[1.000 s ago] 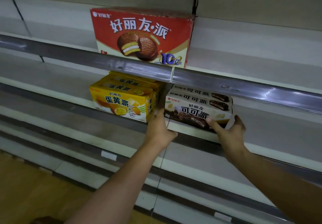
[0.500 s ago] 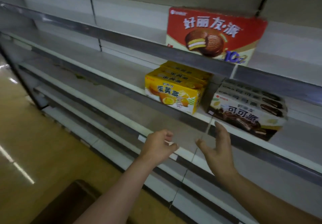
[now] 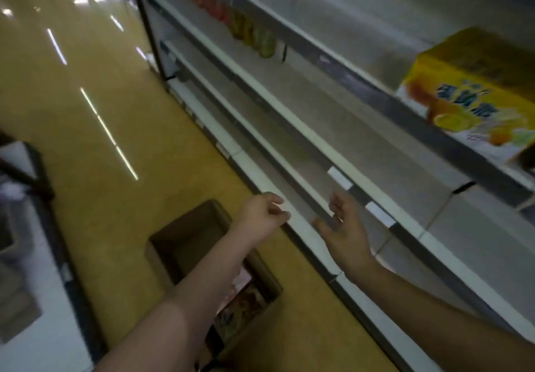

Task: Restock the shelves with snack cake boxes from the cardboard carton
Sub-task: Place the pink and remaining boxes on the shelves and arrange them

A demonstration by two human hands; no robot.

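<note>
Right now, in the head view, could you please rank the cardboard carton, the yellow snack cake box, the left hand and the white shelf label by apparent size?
1. Cardboard carton and yellow snack cake box: about alike; an arm covers one, the frame crops the other.
2. Left hand.
3. White shelf label.

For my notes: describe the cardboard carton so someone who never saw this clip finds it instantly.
Start at the long grey shelving on the right and drop to the tan floor at its foot. The cardboard carton sits there, partly under the person's left forearm. It is the only open brown box; the yellow box stands up on a shelf.
</note>
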